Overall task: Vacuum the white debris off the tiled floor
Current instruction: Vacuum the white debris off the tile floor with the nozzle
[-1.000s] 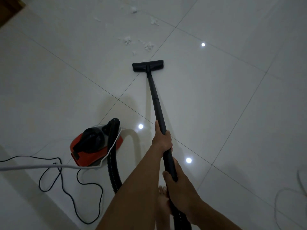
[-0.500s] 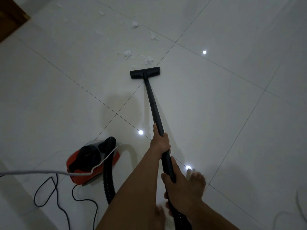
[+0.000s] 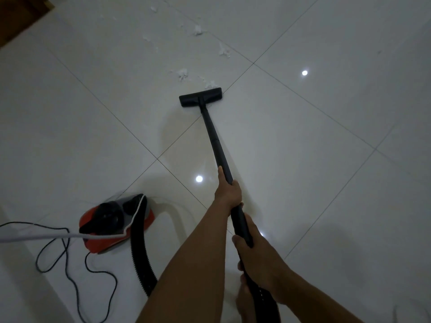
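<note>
Floor: glossy white tiles [image 3: 303, 159] with thin dark grout lines and small bright light reflections [image 3: 304, 72].
Left hand [image 3: 227, 191]: the farther hand along the tube, fingers wrapped round the black vacuum wand [image 3: 215, 141], thumb laid along it.
Right hand [image 3: 258, 259]: nearer the body, just behind the left hand, clenched round the wand's thicker handle end.
Wand: runs forward from both hands, slanting slightly left, down to the floor nozzle [image 3: 201, 100].
Floor nozzle: flat on the tile well ahead of the left hand, across a grout line.
White debris [image 3: 211, 84]: the nearest clump touches the nozzle's far edge; more clumps lie scattered beyond it, ahead and left of the hands.
Canister vacuum [image 3: 112, 220]: red and black, on the floor left of both hands; its ribbed black hose [image 3: 140, 259] curves back under the left forearm.
Cords: a black power cord [image 3: 70, 264] loops on the floor left of the hose; a white cord [image 3: 35, 236] stretches over the canister from the left.
Far left corner: a brown wooden edge [image 3: 21, 12].
</note>
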Demonstrator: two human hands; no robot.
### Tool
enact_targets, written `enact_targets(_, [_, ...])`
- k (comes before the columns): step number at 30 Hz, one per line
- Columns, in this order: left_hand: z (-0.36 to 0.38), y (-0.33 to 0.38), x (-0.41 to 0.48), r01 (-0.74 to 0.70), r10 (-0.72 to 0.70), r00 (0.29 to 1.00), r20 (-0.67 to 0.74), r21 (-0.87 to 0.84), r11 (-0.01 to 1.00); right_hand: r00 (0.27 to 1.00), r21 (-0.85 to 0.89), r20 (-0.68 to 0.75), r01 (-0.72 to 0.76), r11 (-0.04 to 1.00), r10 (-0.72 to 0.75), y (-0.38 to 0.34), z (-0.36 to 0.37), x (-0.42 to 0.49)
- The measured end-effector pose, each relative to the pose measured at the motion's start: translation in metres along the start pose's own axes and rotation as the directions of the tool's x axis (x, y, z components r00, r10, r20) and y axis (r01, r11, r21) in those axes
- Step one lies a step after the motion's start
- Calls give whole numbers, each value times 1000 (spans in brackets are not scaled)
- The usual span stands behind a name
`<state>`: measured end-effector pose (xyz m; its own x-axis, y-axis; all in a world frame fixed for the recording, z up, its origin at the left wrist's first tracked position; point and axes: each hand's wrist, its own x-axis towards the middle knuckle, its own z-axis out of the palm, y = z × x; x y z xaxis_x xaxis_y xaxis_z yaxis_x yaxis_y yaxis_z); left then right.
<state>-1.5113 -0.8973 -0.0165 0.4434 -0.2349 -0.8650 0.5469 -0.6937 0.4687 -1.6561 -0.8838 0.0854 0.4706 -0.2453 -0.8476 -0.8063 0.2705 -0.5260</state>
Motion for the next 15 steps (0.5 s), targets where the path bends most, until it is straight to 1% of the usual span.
enact_targets(1, [1,6,1,4,-4,1000,-5,-3,1000,1000,-1,7,-3,1000,3,-4,-6,2])
enact_targets(8, [8,47,13,-1,1,1000,0,-40,999,995,-70,23,95,993,-93,-32,-37,20])
enact_targets(15, [5,70,29,10,-10,1000,-2,-67,998,999,22,39,16,1000,-17,-60,-49,33])
